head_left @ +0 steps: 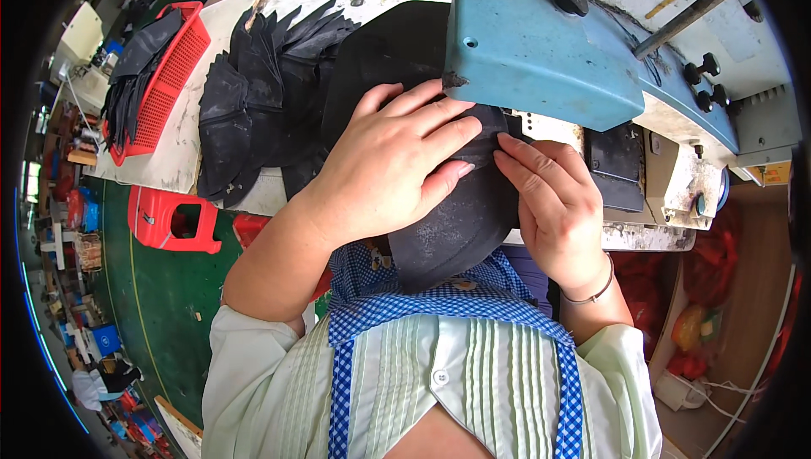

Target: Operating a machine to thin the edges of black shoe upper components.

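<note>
A black sheet of leather-like material hangs over the table's near edge toward my lap, its far part under the front of a blue-covered machine. My left hand lies on it with the fingers stretched out, the fingertips close to the machine's lower corner. With thumb and fingers together, my right hand pinches the sheet's right edge just below the machine head. The working part under the blue cover is hidden. Left of my left hand lies a pile of cut black pieces, several layered together.
The white table curves away to the left. On it stands a red plastic basket with more black pieces. A red stool is on the green floor below. Black knobs stick out of the machine at right, above an open shelf holding red bags.
</note>
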Demonstrator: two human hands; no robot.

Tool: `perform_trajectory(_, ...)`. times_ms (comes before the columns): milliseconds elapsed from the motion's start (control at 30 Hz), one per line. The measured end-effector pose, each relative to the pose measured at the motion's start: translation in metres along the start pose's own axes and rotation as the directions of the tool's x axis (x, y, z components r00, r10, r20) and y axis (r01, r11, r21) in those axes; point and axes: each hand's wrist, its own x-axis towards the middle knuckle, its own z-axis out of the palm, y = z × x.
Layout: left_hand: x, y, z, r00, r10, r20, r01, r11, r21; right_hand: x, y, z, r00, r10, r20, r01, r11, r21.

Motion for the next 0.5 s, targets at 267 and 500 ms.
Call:
perform_trajectory(267, 0.009, -0.009, 0.001, 0.997, 0.035, -0.067, -0.038, 0.999, -0.036, -0.001, 0.002, 0.0, 1.0, -0.01, 0.01, 0.01, 1.0, -0.019)
perform_trajectory(500, 0.012, -0.019, 0.006, 0.998, -0.017, -0.066, 0.012, 0.996, -0.083, 0.001, 0.002, 0.0, 0.999, -0.023, 0.041, 0.024, 0.999, -0.028)
